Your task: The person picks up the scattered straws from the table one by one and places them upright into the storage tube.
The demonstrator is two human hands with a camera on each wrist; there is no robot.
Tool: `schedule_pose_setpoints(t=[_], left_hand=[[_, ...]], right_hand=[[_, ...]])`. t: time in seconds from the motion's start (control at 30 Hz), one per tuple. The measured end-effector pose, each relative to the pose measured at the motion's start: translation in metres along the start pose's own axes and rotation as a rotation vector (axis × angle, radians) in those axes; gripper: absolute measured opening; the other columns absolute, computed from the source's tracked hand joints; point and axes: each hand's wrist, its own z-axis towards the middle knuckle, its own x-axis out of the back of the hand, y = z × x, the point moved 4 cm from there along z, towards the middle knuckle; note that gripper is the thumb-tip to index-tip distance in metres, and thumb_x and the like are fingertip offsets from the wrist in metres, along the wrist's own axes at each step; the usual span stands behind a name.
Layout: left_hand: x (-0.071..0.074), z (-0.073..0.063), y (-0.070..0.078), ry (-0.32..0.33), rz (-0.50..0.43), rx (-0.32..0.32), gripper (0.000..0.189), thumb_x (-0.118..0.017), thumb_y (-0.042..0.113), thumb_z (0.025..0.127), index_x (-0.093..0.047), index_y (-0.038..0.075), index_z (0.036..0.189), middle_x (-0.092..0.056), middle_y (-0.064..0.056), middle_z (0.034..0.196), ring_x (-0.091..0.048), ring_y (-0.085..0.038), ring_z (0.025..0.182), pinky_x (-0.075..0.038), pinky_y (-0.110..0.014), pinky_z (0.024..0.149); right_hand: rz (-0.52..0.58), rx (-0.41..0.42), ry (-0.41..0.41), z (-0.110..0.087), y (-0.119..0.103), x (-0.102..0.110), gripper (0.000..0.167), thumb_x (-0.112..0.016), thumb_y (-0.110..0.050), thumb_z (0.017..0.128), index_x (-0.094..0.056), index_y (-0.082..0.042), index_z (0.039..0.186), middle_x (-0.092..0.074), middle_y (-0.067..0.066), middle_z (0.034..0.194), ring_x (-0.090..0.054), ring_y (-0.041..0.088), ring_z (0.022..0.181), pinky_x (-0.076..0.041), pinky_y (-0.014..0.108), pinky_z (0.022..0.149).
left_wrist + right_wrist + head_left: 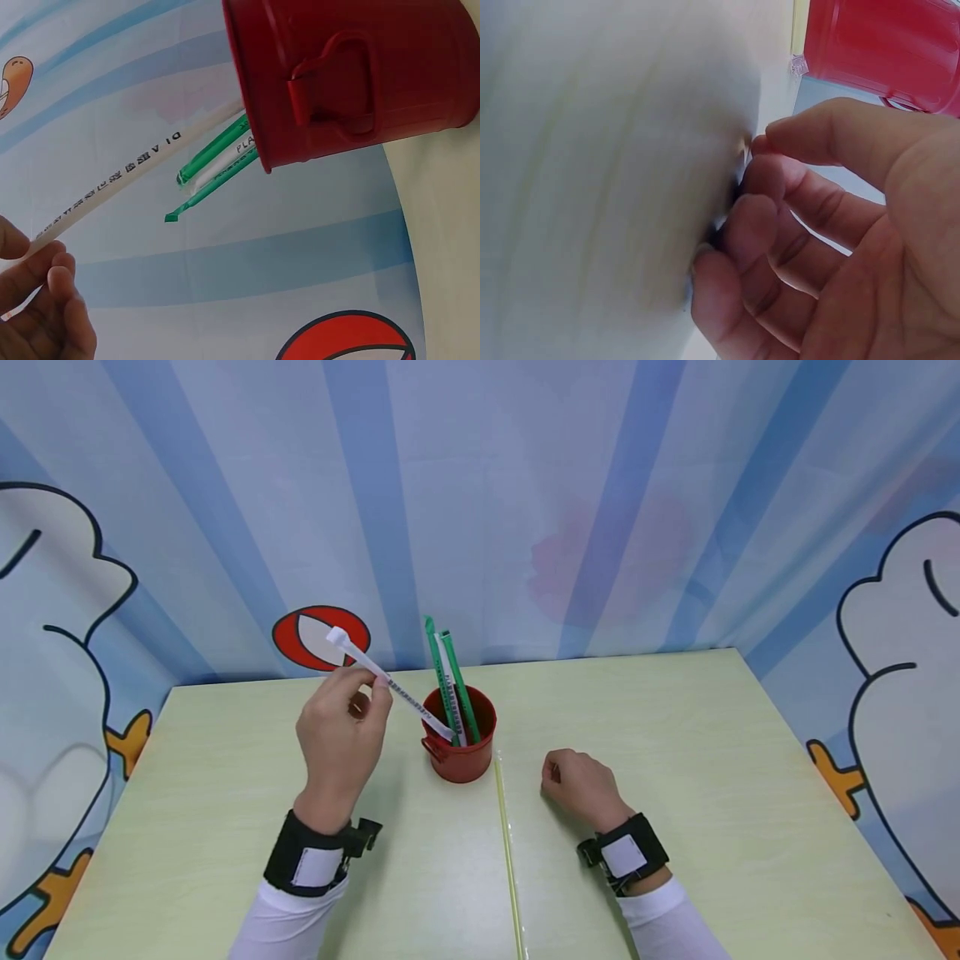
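Note:
My left hand (341, 743) pinches a white paper-wrapped straw (408, 697) with dark printing between thumb and fingertips, near its upper end. The straw slants down to the right, and its lower end is at the mouth of a small red bucket (461, 767). In the left wrist view the same straw (135, 166) runs from the fingertips to behind the bucket's rim. Two green-wrapped straws (461, 681) and another white one between them lean inside the bucket. To the right of it, my right hand (585, 785) rests on the table, fingers loosely curled, holding nothing.
A long thin yellow strip (508, 860), apparently in clear plastic, lies on the pale table (675, 735) from the bucket towards the front edge. A blue striped curtain (480, 510) with cartoon figures hangs behind the table and at both sides.

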Motion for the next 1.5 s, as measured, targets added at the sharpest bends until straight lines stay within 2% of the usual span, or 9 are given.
schedule_pose_setpoints(t=[0.27, 0.53, 0.77, 1.3, 1.5], left_hand=[[-0.014, -0.007, -0.002, -0.084, 0.09, -0.004, 0.016, -0.065, 0.015, 0.098, -0.074, 0.002, 0.1, -0.072, -0.013, 0.092, -0.059, -0.025, 0.069, -0.047, -0.034, 0.057], [-0.022, -0.012, -0.006, -0.153, 0.126, 0.048, 0.02, -0.064, 0.02, 0.099, -0.075, 0.004, 0.103, -0.073, -0.012, 0.095, -0.061, -0.025, 0.071, -0.048, -0.033, 0.058], [-0.028, -0.014, -0.01, -0.248, 0.189, 0.081, 0.023, -0.062, 0.022, 0.1, -0.076, 0.005, 0.104, -0.074, -0.011, 0.091, -0.064, -0.023, 0.068, -0.05, -0.034, 0.054], [-0.03, -0.018, -0.015, -0.317, 0.207, 0.141, 0.025, -0.062, 0.024, 0.099, -0.076, 0.004, 0.107, -0.074, -0.011, 0.091, -0.064, -0.024, 0.069, -0.051, -0.033, 0.056], [-0.03, -0.024, -0.019, -0.388, 0.227, 0.173, 0.026, -0.063, 0.025, 0.099, -0.075, 0.004, 0.109, -0.073, -0.012, 0.093, -0.059, -0.023, 0.066, -0.048, -0.03, 0.054]], right_hand=[[-0.01, -0.001, 0.001, -0.001, -0.001, 0.001, 0.014, -0.066, -0.007, 0.09, -0.065, -0.01, 0.076, -0.053, -0.002, 0.062, -0.047, 0.012, 0.058, -0.035, 0.026, 0.052], [-0.012, -0.002, 0.003, 0.0, -0.001, 0.001, 0.013, -0.065, -0.007, 0.09, -0.065, -0.01, 0.078, -0.054, -0.001, 0.064, -0.048, 0.013, 0.059, -0.036, 0.027, 0.053], [-0.013, -0.006, -0.001, 0.0, -0.002, 0.001, 0.012, -0.066, -0.007, 0.09, -0.065, -0.01, 0.078, -0.054, -0.001, 0.065, -0.048, 0.013, 0.059, -0.036, 0.027, 0.054], [-0.01, -0.016, -0.007, 0.0, -0.002, 0.0, 0.012, -0.067, -0.007, 0.09, -0.065, -0.01, 0.078, -0.054, -0.001, 0.065, -0.048, 0.013, 0.059, -0.036, 0.027, 0.054], [-0.006, -0.016, -0.015, 0.0, -0.003, 0.0, 0.013, -0.066, -0.007, 0.09, -0.064, -0.01, 0.078, -0.054, -0.001, 0.065, -0.049, 0.013, 0.06, -0.036, 0.026, 0.054]])
